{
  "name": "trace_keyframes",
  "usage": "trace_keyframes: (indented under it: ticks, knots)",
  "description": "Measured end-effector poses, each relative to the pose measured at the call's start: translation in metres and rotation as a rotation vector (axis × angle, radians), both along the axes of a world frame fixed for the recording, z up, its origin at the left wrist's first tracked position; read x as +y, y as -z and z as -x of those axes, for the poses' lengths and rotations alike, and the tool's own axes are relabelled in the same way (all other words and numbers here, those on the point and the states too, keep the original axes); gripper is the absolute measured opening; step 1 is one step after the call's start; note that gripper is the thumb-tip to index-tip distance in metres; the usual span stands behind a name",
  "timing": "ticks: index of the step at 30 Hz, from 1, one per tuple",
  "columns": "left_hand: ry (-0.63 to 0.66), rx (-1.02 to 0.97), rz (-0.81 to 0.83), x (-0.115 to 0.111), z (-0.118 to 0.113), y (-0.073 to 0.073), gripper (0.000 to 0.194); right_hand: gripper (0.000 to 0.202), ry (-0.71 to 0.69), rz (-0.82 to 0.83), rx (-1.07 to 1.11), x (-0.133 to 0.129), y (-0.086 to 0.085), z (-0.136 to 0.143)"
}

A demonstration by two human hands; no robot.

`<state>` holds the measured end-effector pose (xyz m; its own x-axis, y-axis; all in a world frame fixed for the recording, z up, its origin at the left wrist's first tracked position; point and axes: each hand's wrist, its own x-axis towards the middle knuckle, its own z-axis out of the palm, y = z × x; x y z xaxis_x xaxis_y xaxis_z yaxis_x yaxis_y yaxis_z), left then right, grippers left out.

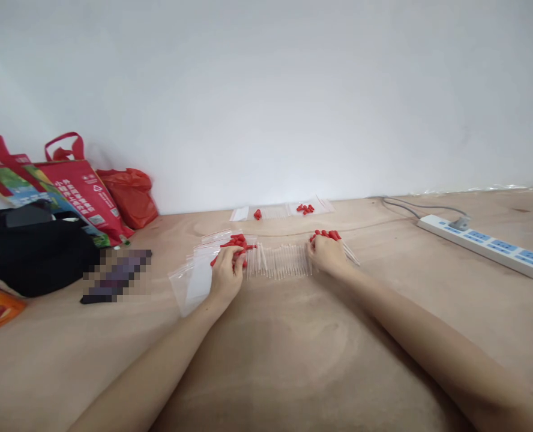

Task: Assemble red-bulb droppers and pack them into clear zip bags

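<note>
My left hand (pixel 227 273) is over a heap of small red pieces (pixel 236 240) lying on clear zip bags (pixel 197 273). Its fingers are bent together at a red piece. Right of it, many thin pale sticks (pixel 282 261) lie side by side in a row. At the row's right end my right hand (pixel 329 257) is closed, its fingertips mostly hidden behind the knuckles. More red pieces (pixel 332 234) show just beyond that hand, and a few pale sticks (pixel 351 254) fan out to its right. What the right hand grips, if anything, cannot be made out.
Near the wall lie flat clear bags (pixel 282 211) with red pieces (pixel 305 209) on them. A power strip (pixel 487 243) with a plugged-in cord is at the right. On the left are a pixelated dark object (pixel 117 276), a black bag (pixel 41 252) and red bags (pixel 129 195).
</note>
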<state>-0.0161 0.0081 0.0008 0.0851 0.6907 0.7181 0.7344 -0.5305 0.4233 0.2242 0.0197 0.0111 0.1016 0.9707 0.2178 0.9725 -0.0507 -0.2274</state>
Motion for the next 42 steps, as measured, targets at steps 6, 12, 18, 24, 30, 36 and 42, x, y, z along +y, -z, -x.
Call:
trace_keyframes:
  ticks: [6, 12, 18, 24, 30, 36, 42]
  knots:
    - [0.321, -0.298, 0.297, -0.021, -0.028, 0.006, 0.017, 0.013, -0.41, -0.277, 0.215, -0.031, 0.014, -0.011]
    - [0.342, -0.425, 0.38, -0.03, -0.041, 0.007, 0.015, 0.007, -0.635, -0.288, 0.354, -0.05, 0.029, -0.004]
    - [0.354, -0.366, 0.391, -0.03, -0.041, 0.01, 0.015, 0.011, -0.67, -0.313, 0.274, -0.054, 0.027, 0.003]
    - [0.358, -0.253, 0.321, -0.029, -0.039, 0.013, 0.019, 0.014, -0.674, -0.32, 0.25, -0.055, 0.028, 0.004]
    - [0.409, -0.039, 0.245, -0.031, -0.037, 0.008, 0.018, 0.012, -0.719, -0.328, 0.294, -0.054, 0.029, 0.002]
    - [0.428, 0.044, 0.27, -0.033, -0.038, 0.007, 0.013, 0.019, -0.79, -0.318, 0.309, -0.05, 0.029, -0.002]
    - [0.486, 0.068, 0.344, -0.037, -0.04, 0.002, 0.015, 0.021, -0.845, -0.336, 0.256, -0.051, 0.025, -0.003]
